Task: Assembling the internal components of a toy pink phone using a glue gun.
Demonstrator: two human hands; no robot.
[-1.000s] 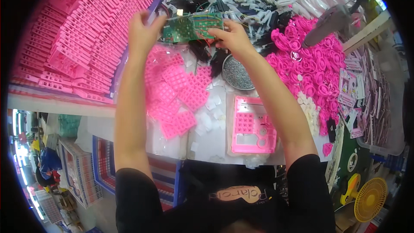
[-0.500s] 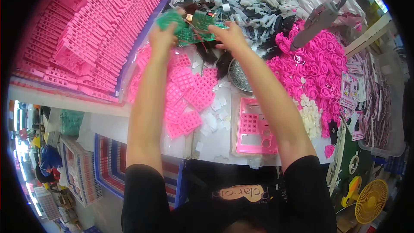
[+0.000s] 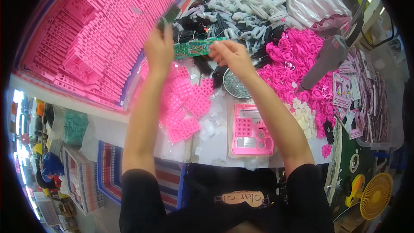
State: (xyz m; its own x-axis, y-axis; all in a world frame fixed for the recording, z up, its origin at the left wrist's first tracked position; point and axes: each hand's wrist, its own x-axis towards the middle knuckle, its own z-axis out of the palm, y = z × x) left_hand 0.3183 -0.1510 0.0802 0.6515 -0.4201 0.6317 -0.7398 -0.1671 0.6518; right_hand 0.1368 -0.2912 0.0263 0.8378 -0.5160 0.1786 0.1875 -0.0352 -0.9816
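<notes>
My left hand (image 3: 159, 45) is closed on a dark green circuit board (image 3: 172, 14), smeared by motion, raised near the stacked pink casings (image 3: 103, 30). My right hand (image 3: 230, 56) pinches the right end of a long green circuit board (image 3: 194, 48) with thin wires on it. That board lies over the near edge of a heap of black and white parts (image 3: 250, 6). Nearer to me, an opened pink casing (image 3: 253, 130) with a square keypad lies on the bench. Left of it are loose pink keypads (image 3: 183, 95).
A round tin of small metal screws (image 3: 236, 83) stands below my right hand. An electric screwdriver (image 3: 325, 60) hangs over a pile of pink ring-shaped parts (image 3: 293, 56). Small white pieces (image 3: 304, 118) lie nearby. A clear bin of printed cards (image 3: 371, 99) is at the right.
My left hand has drawn its board away from the long board, up and left. The right hand keeps hold of the long board's end. The view has shifted slightly.
</notes>
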